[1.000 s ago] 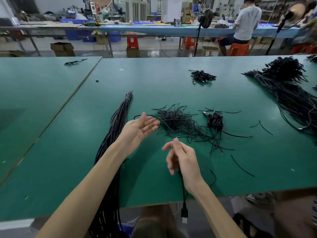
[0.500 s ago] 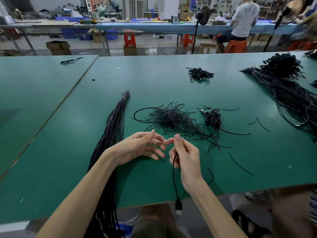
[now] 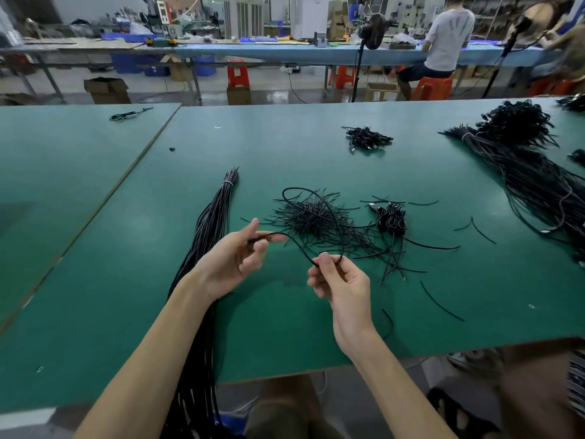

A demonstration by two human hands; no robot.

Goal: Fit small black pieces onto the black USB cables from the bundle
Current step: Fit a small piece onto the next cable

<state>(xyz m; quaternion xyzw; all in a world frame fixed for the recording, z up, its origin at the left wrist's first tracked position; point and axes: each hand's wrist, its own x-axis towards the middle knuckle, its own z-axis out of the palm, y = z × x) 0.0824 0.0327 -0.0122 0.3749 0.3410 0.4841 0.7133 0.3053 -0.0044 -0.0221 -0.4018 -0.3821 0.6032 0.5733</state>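
While both hands work just on the near side of the pile of short black pieces (image 3: 313, 221), which lies on the green table (image 3: 285, 147), a single black cable (image 3: 297, 245) runs between them. Near-left of the pile, the left hand (image 3: 234, 264) pinches one end of that cable between thumb and fingers. Directly in front of the pile, the right hand (image 3: 342, 280) has its thumb and forefinger clamped on the cable further along. From there the cable rises in a loop over the pile. Left of the pile lies the tied bundle of long cables (image 3: 215, 217), passing under the left forearm and off the table edge. Just right of the pile sits a coiled bunch (image 3: 392, 217), a smaller bunch (image 3: 367, 139) lies beyond it, and a large heap of cables (image 3: 522, 166) is far to its right
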